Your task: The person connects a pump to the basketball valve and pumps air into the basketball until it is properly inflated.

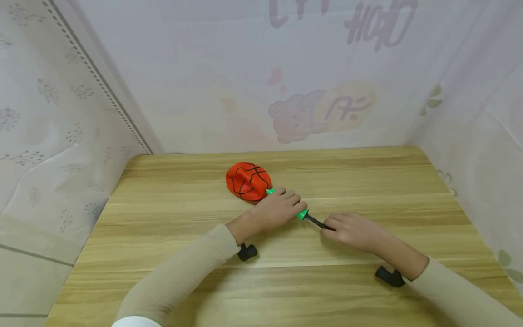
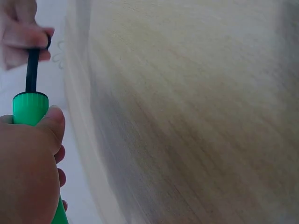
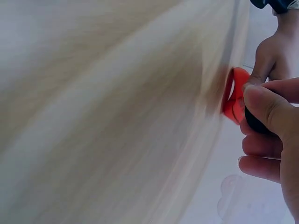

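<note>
A deflated red toy basketball [image 1: 248, 179] with black lines lies caved in near the back of the wooden table. Beside its right edge is the green barrel of a hand pump [image 1: 302, 215], its nozzle end right at the ball. My left hand [image 1: 275, 211] grips that barrel, with the thumb along the green cap [image 2: 30, 107] in the left wrist view. From the cap a black rod [image 2: 32, 72] sticks out toward my right hand [image 1: 353, 231]. The right hand holds the pump's black handle [image 3: 257, 122] between thumb and fingers, mostly hidden by them.
The wooden table [image 1: 163, 195] runs to a pale printed cloth [image 1: 196, 104] at the back, with more cloth at both sides. Dark camera mounts stick out under the left wrist [image 1: 247, 252] and right wrist [image 1: 390, 277].
</note>
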Motion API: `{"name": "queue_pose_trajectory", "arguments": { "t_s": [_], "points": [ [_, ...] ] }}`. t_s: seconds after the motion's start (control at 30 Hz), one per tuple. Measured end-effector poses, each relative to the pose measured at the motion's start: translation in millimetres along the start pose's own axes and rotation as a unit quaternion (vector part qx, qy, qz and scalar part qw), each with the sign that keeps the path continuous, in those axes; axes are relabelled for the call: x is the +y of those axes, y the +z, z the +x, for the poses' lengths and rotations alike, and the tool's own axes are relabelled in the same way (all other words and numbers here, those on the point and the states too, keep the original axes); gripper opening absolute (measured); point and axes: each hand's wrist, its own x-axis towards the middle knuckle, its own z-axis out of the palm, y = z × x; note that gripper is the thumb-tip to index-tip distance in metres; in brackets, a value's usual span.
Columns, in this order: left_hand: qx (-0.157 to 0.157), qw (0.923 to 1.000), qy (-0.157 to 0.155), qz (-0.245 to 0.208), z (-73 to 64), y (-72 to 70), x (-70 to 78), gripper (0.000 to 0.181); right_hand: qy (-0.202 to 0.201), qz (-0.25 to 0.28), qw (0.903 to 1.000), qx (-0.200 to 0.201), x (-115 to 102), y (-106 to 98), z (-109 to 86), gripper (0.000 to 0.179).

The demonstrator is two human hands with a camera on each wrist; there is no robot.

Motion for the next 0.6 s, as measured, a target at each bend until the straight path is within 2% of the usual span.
{"name": "queue_pose_trajectory", "arguments": {
  "t_s": [0.2,0.37,0.43,0.5,0.6],
  "points": [
    [-0.006,1.0000,0.004,-0.001,1.9,2.8,1.1,0.020,0.003,-0.001,0.9998,-0.018,7,11,18.5,0.052],
    [-0.027,0.9995,-0.013,-0.010,0.9,0.4,-0.8,0.020,0.008,0.000,0.9998,-0.017,9,14,23.9,0.021],
    [-0.026,0.9995,-0.011,-0.015,0.5,-0.9,-2.0,0.019,0.008,0.004,0.9999,-0.008,9,13,22.5,0.016],
    [-0.021,0.9996,-0.004,-0.020,0.4,-2.1,-3.0,0.018,0.006,0.001,1.0000,0.004,7,10,18.6,0.023],
    [-0.015,0.9996,0.001,-0.022,-0.1,-3.2,-4.1,0.018,0.005,-0.006,0.9998,0.017,1,5,8.5,0.043]
  ]
}}
